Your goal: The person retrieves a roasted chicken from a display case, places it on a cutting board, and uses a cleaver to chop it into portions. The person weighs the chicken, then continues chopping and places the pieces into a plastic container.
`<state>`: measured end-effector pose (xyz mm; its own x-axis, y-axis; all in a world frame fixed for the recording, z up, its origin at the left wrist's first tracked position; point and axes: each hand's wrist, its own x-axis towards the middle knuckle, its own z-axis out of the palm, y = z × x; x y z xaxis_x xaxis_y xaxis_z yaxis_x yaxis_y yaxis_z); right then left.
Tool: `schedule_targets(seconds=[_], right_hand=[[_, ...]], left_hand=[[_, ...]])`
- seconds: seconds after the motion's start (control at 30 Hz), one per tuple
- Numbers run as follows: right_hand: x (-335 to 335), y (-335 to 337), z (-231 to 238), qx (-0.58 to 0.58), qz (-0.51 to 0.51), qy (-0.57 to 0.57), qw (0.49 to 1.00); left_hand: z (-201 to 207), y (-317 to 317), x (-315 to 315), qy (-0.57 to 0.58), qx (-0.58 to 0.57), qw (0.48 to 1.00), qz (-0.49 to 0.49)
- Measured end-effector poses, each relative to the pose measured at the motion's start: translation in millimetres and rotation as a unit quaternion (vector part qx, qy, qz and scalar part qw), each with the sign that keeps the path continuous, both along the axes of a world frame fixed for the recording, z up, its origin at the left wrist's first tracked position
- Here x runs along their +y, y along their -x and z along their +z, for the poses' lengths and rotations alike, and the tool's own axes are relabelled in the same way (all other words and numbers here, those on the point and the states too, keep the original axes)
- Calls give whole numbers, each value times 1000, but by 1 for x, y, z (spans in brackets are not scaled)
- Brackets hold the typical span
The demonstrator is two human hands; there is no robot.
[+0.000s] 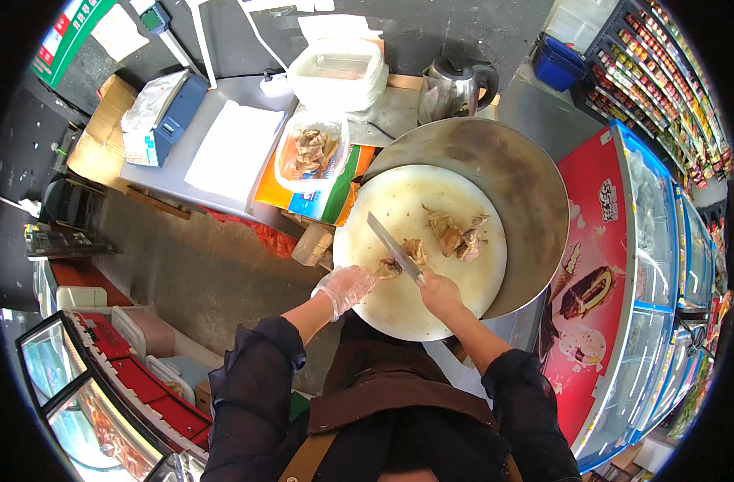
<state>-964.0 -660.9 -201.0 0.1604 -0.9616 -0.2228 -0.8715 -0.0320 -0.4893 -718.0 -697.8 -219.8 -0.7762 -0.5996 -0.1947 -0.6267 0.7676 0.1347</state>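
A round white cutting board (367, 193) rests on the rim of a large steel pot (536, 225). My right hand (440, 293), bare, is wrapped round the handle of a kitchen knife (392, 244), its blade pointing up and left across the board. In a see-through plastic glove, my left hand (344, 289) has its fingertips pinched at a small piece of cooked meat (389, 268) left of the blade. Another bit of meat (414, 250) lies just right of the blade. Larger brownish meat pieces (455, 235) sit farther right on the board, with crumbs around them.
A plastic tub of cut meat (313, 153) stands beyond the board, before a lined white container (339, 74). An electric kettle (457, 88) is behind the pot. White sheets (235, 153) and a blue scale (165, 120) are left; a red freezer (588, 281) stands right.
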Motion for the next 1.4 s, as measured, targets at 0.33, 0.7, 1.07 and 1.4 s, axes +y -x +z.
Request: schedule_targets(seconds=[0.33, 0.7, 1.07, 1.4], right_hand=[[22, -3, -38, 42, -66, -91, 993], [-29, 66, -71, 76, -120, -39, 989], [41, -13, -54, 42, -51, 79, 995], [5, -13, 13, -57, -62, 303, 949]], left_hand=[[-23, -2, 5, -87, 76, 990, 82], [-113, -5, 14, -320, 218, 896, 217], [-90, 15, 66, -195, 120, 918, 323], [-109, 21, 74, -147, 129, 923, 330]])
